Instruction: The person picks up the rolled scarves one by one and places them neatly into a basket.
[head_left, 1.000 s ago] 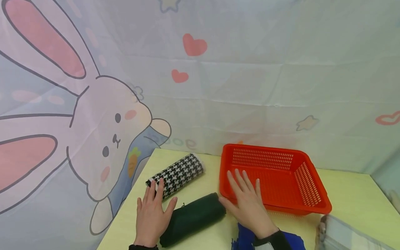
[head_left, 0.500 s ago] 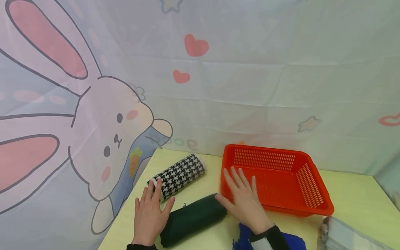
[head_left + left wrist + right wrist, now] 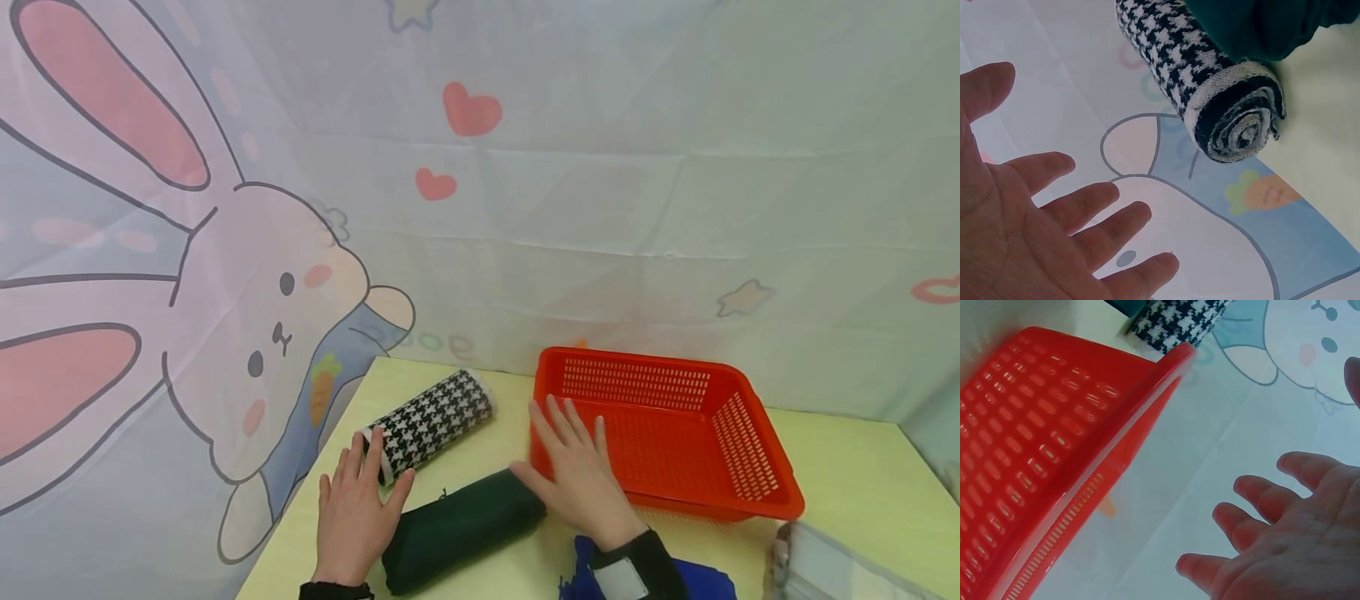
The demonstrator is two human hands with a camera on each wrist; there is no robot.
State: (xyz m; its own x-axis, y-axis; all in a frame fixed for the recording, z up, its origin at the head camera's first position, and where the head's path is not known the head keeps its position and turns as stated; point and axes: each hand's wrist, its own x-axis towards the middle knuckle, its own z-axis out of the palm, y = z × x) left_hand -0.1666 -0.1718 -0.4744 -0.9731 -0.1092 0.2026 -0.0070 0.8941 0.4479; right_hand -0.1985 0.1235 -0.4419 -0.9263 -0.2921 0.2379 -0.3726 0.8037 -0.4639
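Note:
My left hand is held with fingers spread, palm bare in the left wrist view, near a rolled black-and-white houndstooth knit scarf. The spiral end of that roll shows in the left wrist view. Between my hands lies a rolled dark green cloth on the table. My right hand, fingers also spread and holding nothing, overlaps the left rim of a red plastic basket in the head view. Partly under the right wrist in that view is a folded blue cloth with a fringed edge.
A pale grey checked folded cloth lies at the front right, cut off by the frame. Everything stands on a light yellow table. Behind it hangs a printed curtain with a rabbit, hearts and stars.
Both hands have drifted slightly left, still spread; the right has also risen a little in the view. The head view has shifted slightly. The rolls and basket stay where they were.

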